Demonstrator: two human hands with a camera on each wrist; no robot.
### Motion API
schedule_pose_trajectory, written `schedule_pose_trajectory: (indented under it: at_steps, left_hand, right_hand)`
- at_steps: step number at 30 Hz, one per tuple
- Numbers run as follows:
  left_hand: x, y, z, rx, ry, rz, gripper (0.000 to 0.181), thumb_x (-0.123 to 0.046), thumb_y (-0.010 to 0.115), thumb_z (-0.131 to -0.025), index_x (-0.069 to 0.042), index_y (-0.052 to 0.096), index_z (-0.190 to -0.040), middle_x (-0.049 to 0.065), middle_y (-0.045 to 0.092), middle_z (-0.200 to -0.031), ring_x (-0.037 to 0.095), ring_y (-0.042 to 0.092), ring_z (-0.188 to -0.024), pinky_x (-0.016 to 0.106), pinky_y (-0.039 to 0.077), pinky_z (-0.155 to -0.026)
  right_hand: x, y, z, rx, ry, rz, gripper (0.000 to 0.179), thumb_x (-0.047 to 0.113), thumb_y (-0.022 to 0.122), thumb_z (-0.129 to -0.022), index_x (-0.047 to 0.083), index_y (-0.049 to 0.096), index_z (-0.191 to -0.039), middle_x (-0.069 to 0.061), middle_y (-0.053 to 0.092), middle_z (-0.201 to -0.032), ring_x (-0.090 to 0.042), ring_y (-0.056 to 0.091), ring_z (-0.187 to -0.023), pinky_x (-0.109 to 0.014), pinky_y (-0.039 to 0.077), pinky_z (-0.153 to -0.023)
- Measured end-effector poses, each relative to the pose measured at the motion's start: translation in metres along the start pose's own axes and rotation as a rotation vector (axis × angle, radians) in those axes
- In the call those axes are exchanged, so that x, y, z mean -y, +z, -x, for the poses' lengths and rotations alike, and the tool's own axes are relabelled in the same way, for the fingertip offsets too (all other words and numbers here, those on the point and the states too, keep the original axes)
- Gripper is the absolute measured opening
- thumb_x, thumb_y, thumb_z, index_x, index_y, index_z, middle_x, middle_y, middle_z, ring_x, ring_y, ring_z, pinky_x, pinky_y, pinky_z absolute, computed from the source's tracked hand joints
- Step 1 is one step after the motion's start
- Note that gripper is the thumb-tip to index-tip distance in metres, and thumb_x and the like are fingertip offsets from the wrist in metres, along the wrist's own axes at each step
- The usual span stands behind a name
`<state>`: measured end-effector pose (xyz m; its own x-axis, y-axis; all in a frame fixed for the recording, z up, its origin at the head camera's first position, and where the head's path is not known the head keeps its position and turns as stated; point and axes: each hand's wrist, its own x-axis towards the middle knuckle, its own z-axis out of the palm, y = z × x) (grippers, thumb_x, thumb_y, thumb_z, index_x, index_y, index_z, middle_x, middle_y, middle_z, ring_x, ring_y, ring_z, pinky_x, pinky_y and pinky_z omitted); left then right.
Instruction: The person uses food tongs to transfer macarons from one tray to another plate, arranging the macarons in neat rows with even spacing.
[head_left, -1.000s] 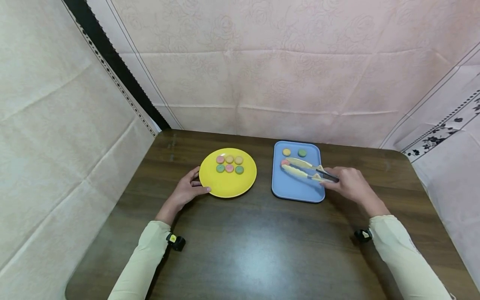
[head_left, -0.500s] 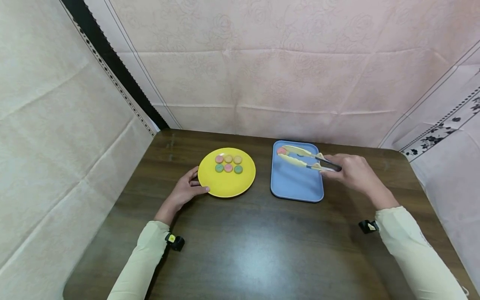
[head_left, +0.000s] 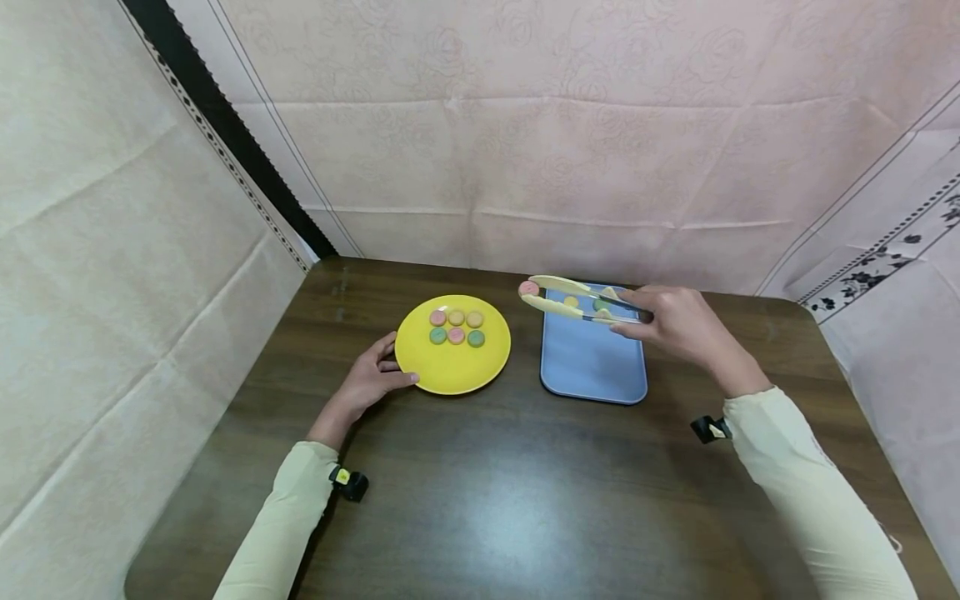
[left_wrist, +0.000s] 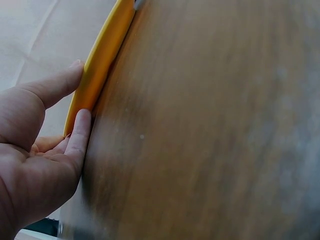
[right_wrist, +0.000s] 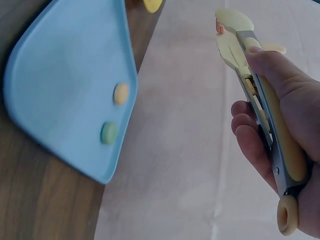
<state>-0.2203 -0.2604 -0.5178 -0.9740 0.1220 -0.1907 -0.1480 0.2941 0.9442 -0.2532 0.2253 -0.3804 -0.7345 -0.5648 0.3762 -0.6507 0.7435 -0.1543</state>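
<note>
My right hand (head_left: 678, 329) grips a pair of tongs (right_wrist: 272, 115) with cream tips. Between the tips is a pink macaron-like round (head_left: 528, 288), held up past the far left corner of the blue tray (head_left: 592, 362). On that tray lie a yellow round (right_wrist: 120, 93) and a green round (right_wrist: 109, 133). My left hand (head_left: 369, 377) holds the near left rim of the yellow plate (head_left: 453, 371), thumb and fingers at its edge. Two rows of rounds sit on the plate: pink (head_left: 437, 317), yellow (head_left: 456, 317) and green (head_left: 438, 336) ones.
Plate and tray stand apart on a dark wooden table (head_left: 480, 475), near its far edge. Behind that edge hangs a pale patterned cloth (head_left: 525, 167), with another pale cloth (head_left: 127, 275) on the left. A small black camera (head_left: 708, 429) sits at the right wrist.
My right hand has lifted the pink round off the blue tray with the tongs and carried it left and away from me. My left hand has stayed at the plate's rim.
</note>
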Motion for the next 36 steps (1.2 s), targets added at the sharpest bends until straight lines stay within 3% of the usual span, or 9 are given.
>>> schedule_pose_trajectory:
  at_steps: [8,18,26,31,36]
  left_hand:
    - [0.000,0.000,0.000,-0.005,-0.013,-0.010,0.099,-0.019,0.085,-0.086,-0.011,0.023,-0.163,0.012,0.043,-0.156,0.032,0.057,-0.123,0.032,0.055,-0.091]
    - [0.001,0.000,0.000,0.010,0.014,-0.013,0.099,-0.018,0.083,-0.088,-0.012,0.021,-0.164,0.014,0.041,-0.157,0.033,0.057,-0.125,0.029,0.055,-0.088]
    - [0.001,0.000,-0.002,0.013,-0.003,0.003,0.099,-0.016,0.082,-0.089,-0.011,0.019,-0.164,0.015,0.039,-0.159,0.035,0.055,-0.127,0.026,0.055,-0.086]
    - [0.000,0.000,-0.003,0.018,-0.003,0.013,0.097,-0.012,0.080,-0.089,-0.007,0.018,-0.164,0.018,0.038,-0.159,0.035,0.056,-0.126,0.026,0.055,-0.085]
    - [0.001,0.001,-0.001,0.014,0.009,0.020,0.098,-0.014,0.083,-0.088,-0.012,0.021,-0.164,0.014,0.041,-0.158,0.034,0.057,-0.124,0.025,0.055,-0.084]
  right_hand:
    - [0.018,0.009,-0.022,0.057,-0.010,-0.034,0.056,0.035,0.085,-0.084,0.002,0.072,-0.128,-0.017,0.075,-0.111,-0.028,0.072,-0.090,-0.047,0.057,-0.075]
    - [0.039,0.033,-0.042,0.060,-0.073,-0.124,0.051,0.033,0.086,-0.084,0.004,0.073,-0.125,-0.012,0.076,-0.115,-0.026,0.073,-0.100,-0.046,0.058,-0.082]
    - [0.056,0.061,-0.051,0.112,-0.075,-0.155,0.051,0.037,0.083,-0.086,0.005,0.074,-0.125,-0.010,0.076,-0.104,-0.020,0.066,-0.079,-0.038,0.053,-0.065]
    - [0.064,0.078,-0.054,0.158,-0.073,-0.203,0.051,0.038,0.082,-0.087,0.005,0.074,-0.126,-0.011,0.076,-0.110,-0.020,0.068,-0.084,-0.036,0.054,-0.069]
    - [0.070,0.094,-0.056,0.189,-0.079,-0.227,0.049,0.035,0.083,-0.087,0.004,0.074,-0.125,-0.011,0.077,-0.107,-0.020,0.069,-0.082,-0.035,0.056,-0.069]
